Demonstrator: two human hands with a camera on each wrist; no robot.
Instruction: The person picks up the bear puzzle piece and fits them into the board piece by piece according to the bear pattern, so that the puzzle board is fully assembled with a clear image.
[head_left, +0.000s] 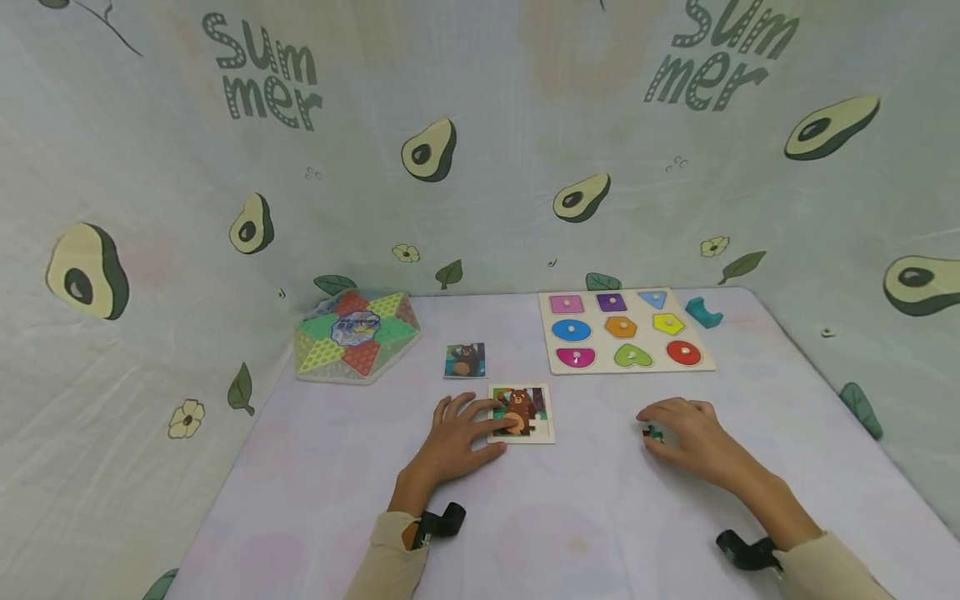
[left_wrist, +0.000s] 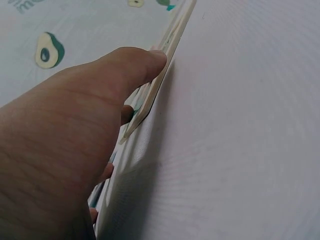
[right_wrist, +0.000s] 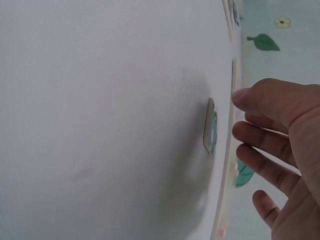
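Observation:
A small bear jigsaw puzzle [head_left: 542, 429] in a pale frame lies on the table, with a pale notch showing at its lower right. My left hand [head_left: 459, 437] rests at its left side, fingers spread and nearly straight over the picture. In the left wrist view the thumb of that left hand [left_wrist: 95, 90] touches the frame's near edge. To the right, a loose green jigsaw piece [head_left: 655, 434] lies on the table under my right hand [head_left: 693, 437]. The right wrist view shows this jigsaw piece [right_wrist: 209, 132] apart from the fingertips, the fingers loosely bent around nothing.
Behind the puzzle lies a small bear picture [head_left: 465, 361]. A shape board [head_left: 708, 364] with colourful knobbed pieces sits at the back right, beside a teal curved block [head_left: 703, 312]. A patterned polygonal box [head_left: 356, 337] stands at the back left. Printed cloth [head_left: 495, 225] hangs behind the table.

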